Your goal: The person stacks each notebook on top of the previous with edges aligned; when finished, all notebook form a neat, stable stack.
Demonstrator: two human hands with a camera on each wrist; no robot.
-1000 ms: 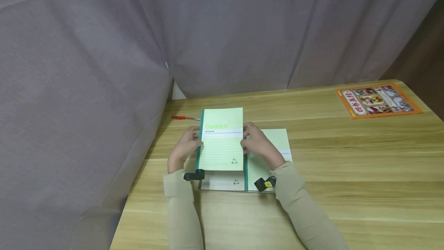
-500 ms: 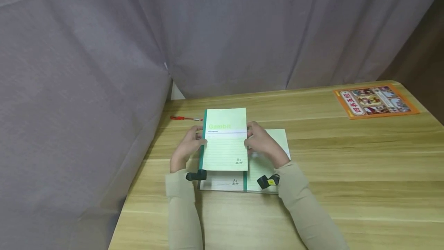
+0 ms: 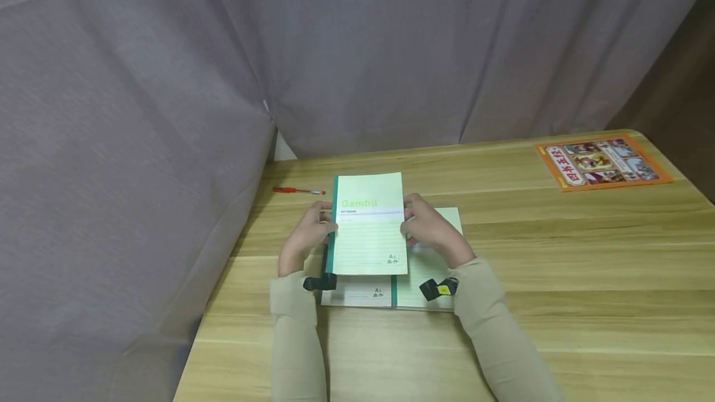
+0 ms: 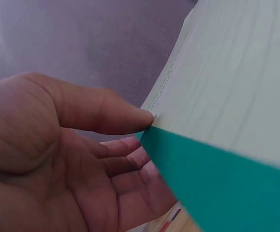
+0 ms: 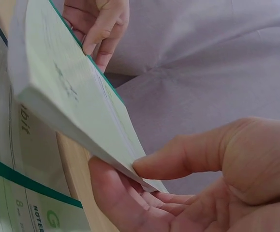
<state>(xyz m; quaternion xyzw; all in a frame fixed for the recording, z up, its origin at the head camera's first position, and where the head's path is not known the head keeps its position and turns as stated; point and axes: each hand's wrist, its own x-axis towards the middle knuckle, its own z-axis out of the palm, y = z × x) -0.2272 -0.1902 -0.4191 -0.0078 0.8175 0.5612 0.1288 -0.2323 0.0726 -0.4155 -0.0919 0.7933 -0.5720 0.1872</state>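
A pale green notebook (image 3: 370, 234) with a dark green spine is held up between both hands in the head view. My left hand (image 3: 308, 234) pinches its spine edge, thumb on the cover and fingers behind, as the left wrist view also shows. On the opposite edge my right hand (image 3: 434, 231) grips it between thumb and fingers. Beneath it on the table lie two more notebooks side by side: the left notebook (image 3: 356, 293) is mostly covered, and the right notebook (image 3: 430, 265) is partly hidden by the right hand.
A red pen (image 3: 298, 190) lies beyond the left hand on the wooden table (image 3: 558, 265). Near the far right corner is an orange-bordered picture book (image 3: 604, 162). Grey curtains (image 3: 368, 61) hang behind the table and along its left side.
Both hands have shifted slightly to the right with the raised notebook, and the whole pen now shows. The notebooks on the table stay put.
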